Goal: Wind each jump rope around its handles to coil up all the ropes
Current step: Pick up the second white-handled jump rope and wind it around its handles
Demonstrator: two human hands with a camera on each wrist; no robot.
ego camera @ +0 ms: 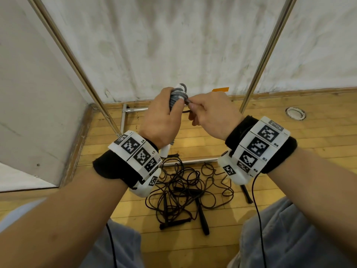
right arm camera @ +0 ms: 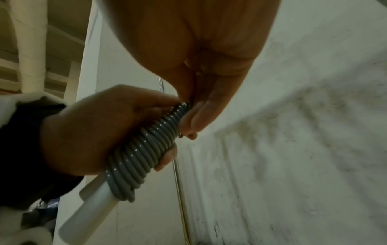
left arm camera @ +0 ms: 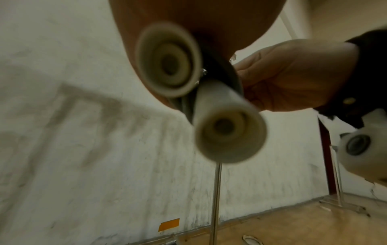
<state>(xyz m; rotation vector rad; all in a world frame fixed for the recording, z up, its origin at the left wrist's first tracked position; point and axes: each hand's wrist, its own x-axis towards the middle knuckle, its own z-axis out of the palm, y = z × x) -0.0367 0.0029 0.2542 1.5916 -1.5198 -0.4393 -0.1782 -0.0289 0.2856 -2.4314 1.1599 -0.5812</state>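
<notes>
My left hand (ego camera: 164, 113) grips a pair of white handles (left arm camera: 228, 136) with grey rope (right arm camera: 144, 149) wound in many tight turns around them. The handles' lower ends stick out below the hand (ego camera: 165, 150). My right hand (ego camera: 208, 111) pinches the end of the grey rope (ego camera: 187, 102) between thumb and fingers, right beside the coil's upper end. In the right wrist view the left hand (right arm camera: 83, 132) wraps the coil while the right fingertips (right arm camera: 194, 119) press at its top. On the floor below lies a tangle of dark jump ropes (ego camera: 185, 190) with black handles (ego camera: 202, 217).
Two metal poles (ego camera: 77, 64) (ego camera: 266, 53) of a rack rise in front of a stained white wall, with its base bars (ego camera: 135, 109) on the wooden floor. A round floor fitting (ego camera: 295, 113) sits at the right. My knees (ego camera: 289, 238) frame the rope pile.
</notes>
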